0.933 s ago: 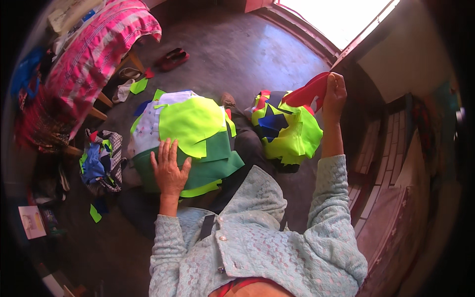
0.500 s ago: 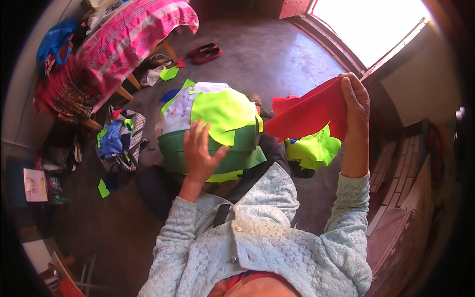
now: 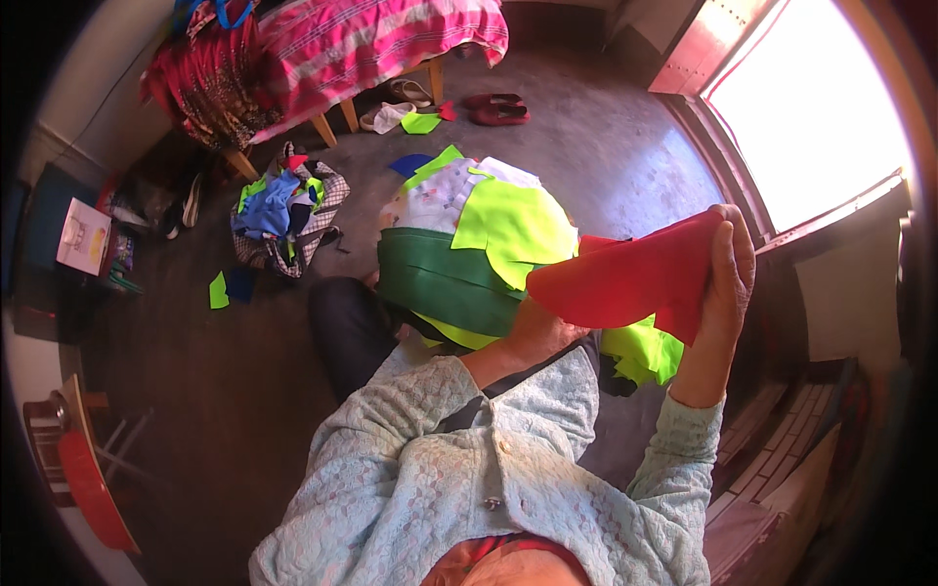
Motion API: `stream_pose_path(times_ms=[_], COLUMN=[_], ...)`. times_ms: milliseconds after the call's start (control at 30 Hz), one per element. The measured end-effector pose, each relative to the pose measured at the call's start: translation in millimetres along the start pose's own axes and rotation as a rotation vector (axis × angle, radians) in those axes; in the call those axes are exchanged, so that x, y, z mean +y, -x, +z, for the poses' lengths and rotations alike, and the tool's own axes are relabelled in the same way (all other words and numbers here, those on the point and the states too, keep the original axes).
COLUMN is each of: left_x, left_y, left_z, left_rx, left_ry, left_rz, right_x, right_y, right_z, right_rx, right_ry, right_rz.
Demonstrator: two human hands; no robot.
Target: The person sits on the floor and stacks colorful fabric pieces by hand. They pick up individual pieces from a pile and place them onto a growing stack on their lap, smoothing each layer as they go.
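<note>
My right hand (image 3: 730, 278) is raised at the right and pinches one end of a red fabric piece (image 3: 635, 278) between thumb and fingers. The cloth stretches leftward in a broad flap. At its lower left edge is my left hand (image 3: 539, 334), its fingers hidden behind the red cloth, so their grip does not show. In front of my lap sits a rounded heap of fabric pieces: dark green cloth (image 3: 440, 278) on the near side, a bright yellow-green piece (image 3: 513, 220) draped on top, and printed white cloth (image 3: 425, 207) behind. More yellow-green cloth (image 3: 640, 352) lies below the red piece.
A checked bag (image 3: 327, 210) full of cloth scraps stands on the floor at left. Beyond it is a bed with a pink cover (image 3: 362, 44). Red shoes (image 3: 498, 109) lie near its legs. A bright doorway (image 3: 821, 107) is at the far right; a red stool (image 3: 93, 479) stands lower left.
My left hand has moved from the top of the fabric heap rightward to the red piece's lower edge. My right hand still holds the red piece. The view has shifted, so the room sits differently.
</note>
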State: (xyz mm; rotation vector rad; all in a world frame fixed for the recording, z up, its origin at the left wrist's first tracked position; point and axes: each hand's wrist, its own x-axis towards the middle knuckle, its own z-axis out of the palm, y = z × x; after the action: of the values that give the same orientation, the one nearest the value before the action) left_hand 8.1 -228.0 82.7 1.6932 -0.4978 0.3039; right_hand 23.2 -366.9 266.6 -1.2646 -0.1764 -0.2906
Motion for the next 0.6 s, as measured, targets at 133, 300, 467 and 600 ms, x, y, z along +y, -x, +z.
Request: stream_pose_path(times_ms=[133,300,467,600], left_x=[-12,10,11,-2], left_y=[4,-15,-30,-58], left_z=[-21,-103,-183,-223], left_rx=[0.009,0.045,0.137,0.195], left_ry=[0.144,0.186,0.008,-0.344], left_rz=[-0.249,-0.415,-0.223,-0.121], right_x=[8,-16,-14,26], right_y=[-10,-25,-44,-77], right_z=[-12,-34,-37,-18], right_rx=[0.025,-0.012,-0.228,-0.408], right_ry=[-0.006,0.230,0.730,0.911], right_rz=[-0.022,-0.032,-0.011,-0.136])
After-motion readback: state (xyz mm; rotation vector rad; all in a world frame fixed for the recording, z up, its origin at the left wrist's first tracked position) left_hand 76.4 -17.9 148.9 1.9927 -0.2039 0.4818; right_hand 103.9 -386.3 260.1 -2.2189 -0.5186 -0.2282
